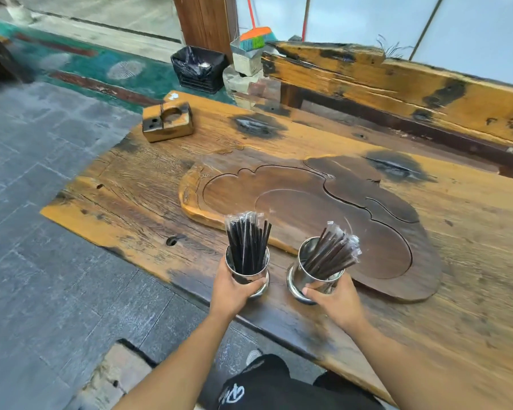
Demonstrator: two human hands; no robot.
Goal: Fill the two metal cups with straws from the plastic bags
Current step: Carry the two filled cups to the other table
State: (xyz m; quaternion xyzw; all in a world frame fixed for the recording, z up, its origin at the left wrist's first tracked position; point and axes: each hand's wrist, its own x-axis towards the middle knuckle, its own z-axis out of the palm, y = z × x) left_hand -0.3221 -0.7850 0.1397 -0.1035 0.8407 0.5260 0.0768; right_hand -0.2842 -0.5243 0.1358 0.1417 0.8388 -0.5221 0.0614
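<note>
**Two loaded cups held at the near edge of the bench**

We see the left hand (234, 288) wrapped around the lower wall of the left metal cup (248, 269), its grip clenched on the cup from the near side, thumb across the front. The right hand (335, 300) grasps the right metal cup (316, 275) the same way, low on the wall. Holding low keeps the fingers clear of the open mouths, and we judge it steadies each cup against tipping under its tall load.

Above the left grip, the left bundle of straws (248, 244) stands nearly upright, its clear wrappers fanning out at the top. Above the right grip, the right bundle of straws (332, 253) leans away toward the right, because that cup is tilted.

Both cups rest on the bench (471, 261), just this side of the carved wooden tray (323, 202). No plastic bags are visible. We judge the filling essentially complete.
</note>
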